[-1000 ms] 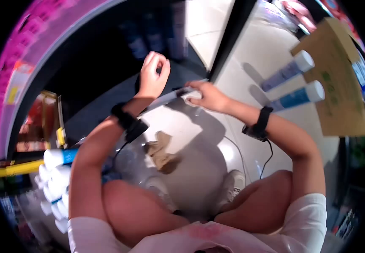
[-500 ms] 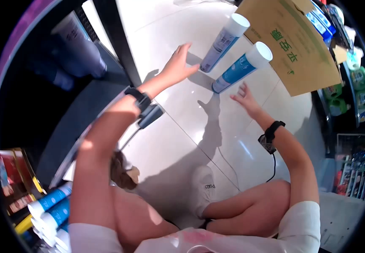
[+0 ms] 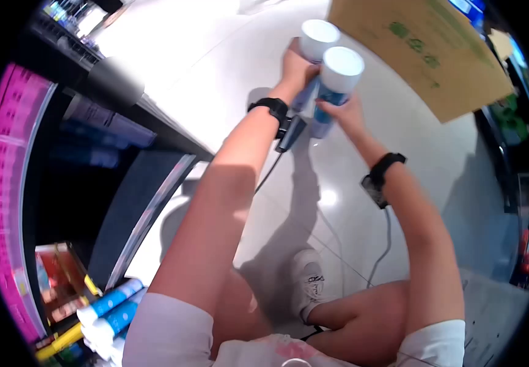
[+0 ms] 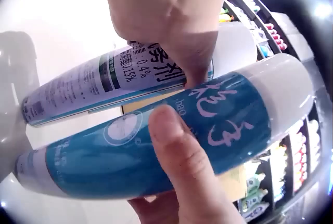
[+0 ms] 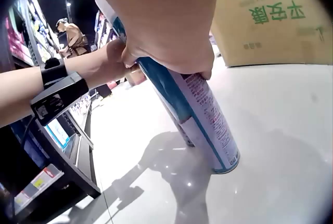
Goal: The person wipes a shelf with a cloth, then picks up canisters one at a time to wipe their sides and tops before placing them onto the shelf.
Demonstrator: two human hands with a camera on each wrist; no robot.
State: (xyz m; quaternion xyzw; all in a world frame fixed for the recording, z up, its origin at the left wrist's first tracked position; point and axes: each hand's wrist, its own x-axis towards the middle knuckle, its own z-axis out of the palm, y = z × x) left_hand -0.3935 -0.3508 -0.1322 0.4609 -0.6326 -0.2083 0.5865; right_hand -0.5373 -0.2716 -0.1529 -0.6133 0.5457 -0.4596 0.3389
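Note:
Two spray cans with white caps stand side by side on the floor in the head view. The left hand (image 3: 296, 70) grips the farther, lilac-labelled can (image 4: 78, 86); its fingers wrap the body below the cap. Around the nearer, teal-labelled can (image 4: 234, 125) curls the right hand (image 3: 345, 113), its thumb (image 4: 177, 130) pressed on the label in the left wrist view. In the right wrist view the right hand (image 5: 166, 31) covers the upper part of the teal can (image 5: 208, 125), whose base is at the floor.
A large cardboard box (image 3: 423, 55) is beyond the cans, at the right. Dark shelving (image 3: 136, 202) lines the left side, with more cans (image 3: 111, 309) piled at lower left. A cable (image 3: 388, 244) trails from the right wrist. Another person (image 5: 74, 39) is in the background.
Both hands have come from empty to gripping one can each. The head view has shifted, bringing more of the pink-edged shelf in at left.

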